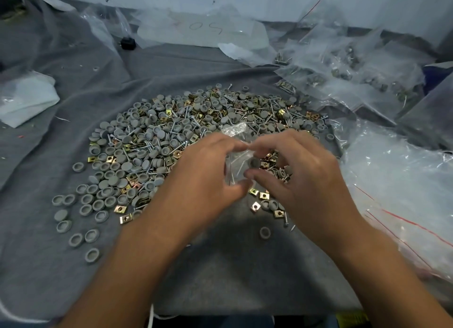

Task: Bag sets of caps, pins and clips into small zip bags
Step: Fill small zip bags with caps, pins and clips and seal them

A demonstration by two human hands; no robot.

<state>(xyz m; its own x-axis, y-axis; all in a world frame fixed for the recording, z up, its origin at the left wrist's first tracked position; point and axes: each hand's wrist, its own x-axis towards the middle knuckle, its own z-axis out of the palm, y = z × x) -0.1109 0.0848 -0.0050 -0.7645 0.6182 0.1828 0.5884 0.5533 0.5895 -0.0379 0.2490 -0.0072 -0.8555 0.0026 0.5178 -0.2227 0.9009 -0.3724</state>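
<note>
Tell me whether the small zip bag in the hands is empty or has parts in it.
Has parts: a grey cap and thin pins show through the small zip bag, pinched between left hand and right hand.

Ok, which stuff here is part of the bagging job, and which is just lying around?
Part of the job:
small zip bag, pinched by left hand and right hand
pile of caps, pins and clips
filled bags

Lying about:
folded white cloth
small black object
grey cloth underneath
</note>
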